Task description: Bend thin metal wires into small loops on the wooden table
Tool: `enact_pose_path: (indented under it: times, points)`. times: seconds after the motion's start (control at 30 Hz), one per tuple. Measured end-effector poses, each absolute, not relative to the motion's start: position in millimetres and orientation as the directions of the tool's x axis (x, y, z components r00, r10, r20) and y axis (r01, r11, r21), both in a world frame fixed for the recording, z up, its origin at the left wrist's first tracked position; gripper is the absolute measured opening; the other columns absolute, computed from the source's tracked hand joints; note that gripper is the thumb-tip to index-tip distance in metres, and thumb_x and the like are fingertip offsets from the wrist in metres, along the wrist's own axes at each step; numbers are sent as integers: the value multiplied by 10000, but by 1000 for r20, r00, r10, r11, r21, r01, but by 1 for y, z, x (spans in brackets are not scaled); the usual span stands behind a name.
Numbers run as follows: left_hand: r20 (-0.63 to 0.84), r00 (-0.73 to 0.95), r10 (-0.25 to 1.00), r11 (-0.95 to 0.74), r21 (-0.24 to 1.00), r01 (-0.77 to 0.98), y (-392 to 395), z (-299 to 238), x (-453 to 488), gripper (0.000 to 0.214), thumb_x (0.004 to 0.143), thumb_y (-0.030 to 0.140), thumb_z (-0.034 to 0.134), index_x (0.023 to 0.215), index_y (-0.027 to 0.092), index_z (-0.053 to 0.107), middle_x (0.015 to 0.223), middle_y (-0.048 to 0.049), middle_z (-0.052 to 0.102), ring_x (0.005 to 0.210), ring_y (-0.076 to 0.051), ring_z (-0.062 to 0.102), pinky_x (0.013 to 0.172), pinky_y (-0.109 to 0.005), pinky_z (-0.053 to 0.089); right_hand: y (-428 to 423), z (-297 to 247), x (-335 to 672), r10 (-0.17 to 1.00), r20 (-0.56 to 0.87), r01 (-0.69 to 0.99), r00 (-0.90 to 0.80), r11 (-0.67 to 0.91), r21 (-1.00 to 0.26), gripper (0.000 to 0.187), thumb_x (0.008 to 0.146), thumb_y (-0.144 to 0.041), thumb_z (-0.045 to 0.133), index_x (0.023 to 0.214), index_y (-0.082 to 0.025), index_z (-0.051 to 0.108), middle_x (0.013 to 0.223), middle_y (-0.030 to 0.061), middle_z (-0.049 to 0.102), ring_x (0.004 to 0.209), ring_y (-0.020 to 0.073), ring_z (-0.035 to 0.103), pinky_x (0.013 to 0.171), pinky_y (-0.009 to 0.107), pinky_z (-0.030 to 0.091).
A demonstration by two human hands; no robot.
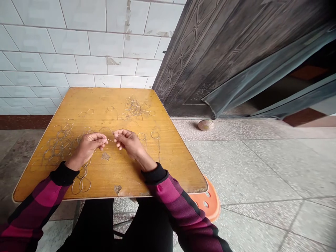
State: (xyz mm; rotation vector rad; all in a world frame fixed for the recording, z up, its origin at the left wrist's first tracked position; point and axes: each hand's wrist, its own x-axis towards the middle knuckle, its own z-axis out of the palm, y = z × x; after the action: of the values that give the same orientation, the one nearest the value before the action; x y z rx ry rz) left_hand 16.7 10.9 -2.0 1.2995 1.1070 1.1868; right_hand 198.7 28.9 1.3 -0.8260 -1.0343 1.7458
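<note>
Left hand [90,145] and right hand [128,141] are pinching a thin wire [110,140] over the table [181,175], apparently steadying it from opposite sides. Wire loops [135,107] are lying left, right and beyond; the near right corner is offering room up to the edge.

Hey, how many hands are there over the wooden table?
2: the left hand, and the right hand just beside it, both pinching thin wire. No others show.
</note>
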Motion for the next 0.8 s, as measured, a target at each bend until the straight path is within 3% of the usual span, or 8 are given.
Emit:
enact_pose_path:
  times: [0.07, 0.17, 0.43, 0.63, 0.73, 0.8]
  points:
    - [-5, 102, 995, 13, 997, -77, 11, -1, 18, 214, 645, 313, 761, 743, 140, 684, 666, -38, 668, 556, -104, 566, 509, -225, 449, 27, 0, 196, 961, 23, -283, -275, -58, -957, 261, 703, -365, 771, 822, -158, 668, 588, -59, 594, 457, 42, 513, 418, 143, 420]
    - [-49, 158, 986, 61, 995, -74, 10, 1, 19, 209, 634, 314, 763, 719, 145, 673, 657, -35, 656, 522, -91, 523, 471, -217, 405, 26, -2, 193, 960, 81, -189, -268, 30, -981, 260, 723, -417, 733, 784, -170, 678, 555, -59, 563, 457, 54, 482, 439, 176, 407]
    - [-159, 317, 935, 220, 962, -165, 8, 4, 15, 283, 663, 367, 778, 815, 148, 685, 747, -67, 687, 500, -66, 463, 432, -196, 339, 28, -1, 197, 956, 20, -226, -293, -49, -973, 285, 691, -435, 746, 723, -166, 657, 667, -10, 661, 481, 56, 498, 460, 185, 408]
    - [-276, 447, 851, 405, 887, -223, 10, -3, 18, 255, 662, 358, 792, 756, 145, 689, 741, -73, 665, 479, -42, 416, 395, -168, 282, 30, -8, 194, 949, 56, -225, -312, -16, -974, 242, 698, -407, 748, 748, -177, 692, 619, -38, 617, 493, 56, 481, 462, 186, 380]
    - [-277, 452, 848, 384, 909, -164, 8, -3, 20, 263, 660, 375, 782, 735, 142, 686, 765, -85, 669, 464, -39, 395, 376, -171, 264, 32, -12, 192, 938, 81, -225, -337, 3, -974, 198, 707, -380, 746, 765, -193, 713, 623, -45, 620, 531, 59, 498, 498, 183, 390]
    - [-225, 377, 899, 279, 956, -93, 6, 0, 19, 262, 686, 392, 753, 721, 143, 683, 690, -58, 644, 443, -45, 387, 371, -180, 267, 33, -13, 192, 922, 71, -247, -381, -28, -969, 193, 714, -375, 745, 757, -189, 715, 650, -35, 642, 567, 58, 525, 520, 173, 400]
